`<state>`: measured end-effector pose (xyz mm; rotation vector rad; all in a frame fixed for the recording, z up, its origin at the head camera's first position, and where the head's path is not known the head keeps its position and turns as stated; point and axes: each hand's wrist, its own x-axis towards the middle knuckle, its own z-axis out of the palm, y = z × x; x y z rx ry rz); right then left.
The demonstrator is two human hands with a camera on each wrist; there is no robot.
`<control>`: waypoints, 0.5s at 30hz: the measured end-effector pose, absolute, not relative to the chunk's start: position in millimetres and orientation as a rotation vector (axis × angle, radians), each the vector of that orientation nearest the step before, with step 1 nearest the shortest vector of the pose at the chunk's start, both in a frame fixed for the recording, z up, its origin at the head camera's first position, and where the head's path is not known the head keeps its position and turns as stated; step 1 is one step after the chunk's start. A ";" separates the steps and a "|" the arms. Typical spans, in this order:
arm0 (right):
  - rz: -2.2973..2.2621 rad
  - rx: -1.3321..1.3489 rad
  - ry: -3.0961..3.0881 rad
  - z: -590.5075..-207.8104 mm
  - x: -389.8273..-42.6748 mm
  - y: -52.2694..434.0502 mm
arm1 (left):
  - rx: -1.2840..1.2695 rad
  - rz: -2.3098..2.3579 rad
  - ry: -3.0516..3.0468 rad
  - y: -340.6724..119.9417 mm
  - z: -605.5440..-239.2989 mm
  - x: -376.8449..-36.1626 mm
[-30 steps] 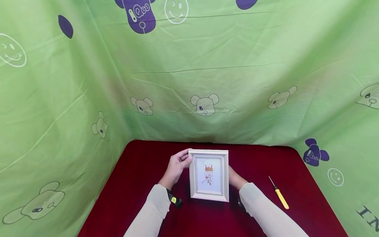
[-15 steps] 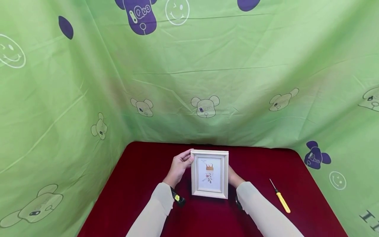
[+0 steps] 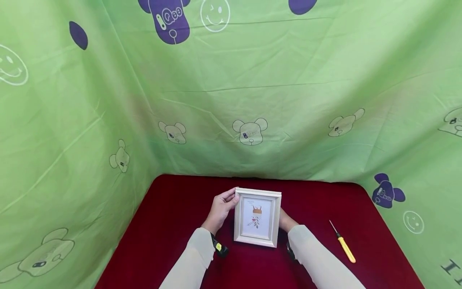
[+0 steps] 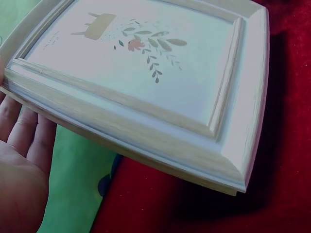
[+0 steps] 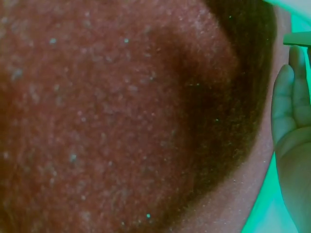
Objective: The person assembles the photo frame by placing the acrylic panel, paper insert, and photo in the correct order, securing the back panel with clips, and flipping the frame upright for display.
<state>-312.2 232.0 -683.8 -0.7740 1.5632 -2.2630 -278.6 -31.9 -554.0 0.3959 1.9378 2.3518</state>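
A cream-coloured picture frame (image 3: 255,242) stands almost upright, its front facing me, with a print of a flower sprig and an orange shape. At its upper left edge my left hand (image 3: 218,212) grips it, thumb on the front and fingers behind. The left wrist view shows the frame's moulding (image 4: 160,155) from close up, with the fingers of the left hand (image 4: 22,165) reaching behind it. My right hand (image 3: 286,220) goes behind the right edge, its fingers hidden there. In the right wrist view, that hand's (image 5: 294,126) fingertips reach a thin strip (image 5: 297,39); I cannot tell whether they pinch it.
On the right of the dark red tabletop (image 3: 177,224) lies a screwdriver (image 3: 343,243) with a yellow handle, its shaft pointing away. Green printed fabric (image 3: 202,100) hangs around the back and sides.
The frame has moved slightly right and down, its upper edge now sloping a little towards the right. Both hands have moved with it. The head view has shifted slightly.
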 end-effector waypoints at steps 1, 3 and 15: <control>-2.264 -0.768 1.555 -688.4 -313.8 232.8 | 0.391 2.356 1.932 -31.9 -555.8 -278.2; -2.228 -0.670 1.661 -663.6 -299.6 225.7 | 0.377 2.368 1.921 -32.1 -559.1 -277.8; -2.302 -0.611 1.394 -775.0 -353.8 254.3 | 0.371 2.351 1.925 -31.9 -566.0 -277.3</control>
